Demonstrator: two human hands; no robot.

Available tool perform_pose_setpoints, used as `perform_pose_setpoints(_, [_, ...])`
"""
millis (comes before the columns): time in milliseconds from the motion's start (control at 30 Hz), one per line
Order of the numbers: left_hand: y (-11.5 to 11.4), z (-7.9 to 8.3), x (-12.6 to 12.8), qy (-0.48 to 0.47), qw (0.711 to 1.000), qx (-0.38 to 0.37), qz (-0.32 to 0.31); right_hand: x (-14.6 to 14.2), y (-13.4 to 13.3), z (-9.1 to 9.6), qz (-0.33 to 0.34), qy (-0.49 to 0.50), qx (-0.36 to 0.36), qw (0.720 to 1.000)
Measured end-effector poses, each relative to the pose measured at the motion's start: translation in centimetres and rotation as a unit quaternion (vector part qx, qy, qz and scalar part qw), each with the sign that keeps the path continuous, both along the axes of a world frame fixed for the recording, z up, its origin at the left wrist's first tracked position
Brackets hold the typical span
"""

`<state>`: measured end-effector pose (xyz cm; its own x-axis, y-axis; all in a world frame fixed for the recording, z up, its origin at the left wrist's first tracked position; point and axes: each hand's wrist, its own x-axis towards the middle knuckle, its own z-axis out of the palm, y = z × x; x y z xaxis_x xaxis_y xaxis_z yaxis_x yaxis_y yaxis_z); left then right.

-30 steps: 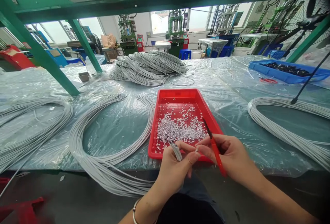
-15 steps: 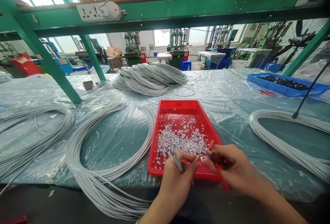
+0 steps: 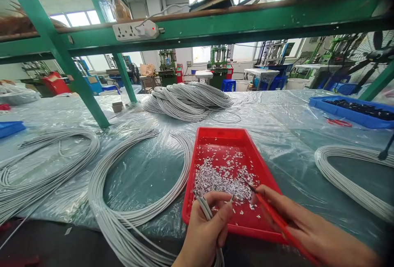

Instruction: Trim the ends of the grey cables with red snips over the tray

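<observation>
As the right hand (image 3: 308, 230) draws back to the lower right of the frame, we see the pair come apart. Half a second ago they were bunched together over the near edge of the red tray (image 3: 224, 132), and now there's a gap between them. Our left hand (image 3: 205, 232) sits bottom centre, its grip closed, thumb and fingers pinched round the grey cable (image 3: 203, 208), whose end pokes up over the tray's near rim. Our right hand has its grip wrapped round the red-handled tool (image 3: 278, 222), dark tip pointing up-left just over the silver scraps (image 3: 221, 176) heaped in the tray. Whether the blades are parted, we can't tell. To us that reads as one pass at this cable end being over. The cable drops off the bottom of the frame, beside the big coil (image 3: 104, 201) on the desk (image 3: 147, 164) at lower left.
</observation>
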<state>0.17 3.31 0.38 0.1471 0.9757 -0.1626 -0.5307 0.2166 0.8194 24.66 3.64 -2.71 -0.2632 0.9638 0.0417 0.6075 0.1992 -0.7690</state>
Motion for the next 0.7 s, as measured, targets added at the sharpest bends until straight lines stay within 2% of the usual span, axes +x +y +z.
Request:
perform_pose_setpoints(67, [0.0,0.0,0.0,0.000,1.000,0.004,-0.009,0.7,-0.9,-0.3,0.074,-0.022,-0.048,0.996])
perform_pose_setpoints(133, [-0.1,0.0,0.0,0.004,1.000,0.010,-0.021,0.9,-1.6,0.1,0.116,-0.035,-0.066,0.990])
perform_pose_setpoints(333, [-0.2,-0.6,-0.1,0.002,0.997,0.038,-0.061,-0.4,-2.9,2.9,0.083,-0.077,-0.072,0.991])
perform_pose_setpoints(467, [-0.6,0.0,-0.3,0.001,0.997,0.033,-0.064,-1.2,-3.1,4.4,0.108,-0.127,-0.063,0.984])
perform_pose_setpoints(567, [-0.8,0.6,-0.4,0.013,0.998,0.022,-0.055,-1.6,-3.1,4.9,0.115,-0.111,-0.057,0.986])
perform_pose_setpoints(700, [-0.7,0.6,-0.4,0.027,0.998,0.026,-0.056,-1.0,-2.7,5.0,0.105,-0.088,-0.057,0.989])
